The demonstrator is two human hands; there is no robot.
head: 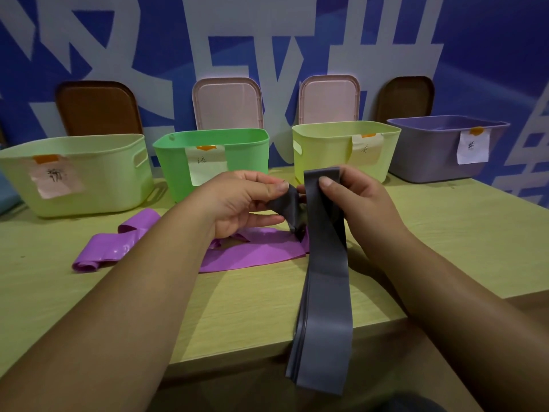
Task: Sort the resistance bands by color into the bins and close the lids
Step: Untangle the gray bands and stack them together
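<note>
Both hands pinch a grey resistance band (325,263): the right hand (353,197) holds its folded top, the left hand (240,203) a twisted loop beside it. Its length hangs past the table's (445,248) near edge. Purple bands (252,251) lie behind, four open bins (214,162) beyond.

A slate-grey rubber resistance band (326,278) and glossy purple rubber bands (255,254) against the pale wood-grain table (445,233). At its far edge, a bright green plastic bin (246,162) and a lavender plastic bin (430,156).
</note>
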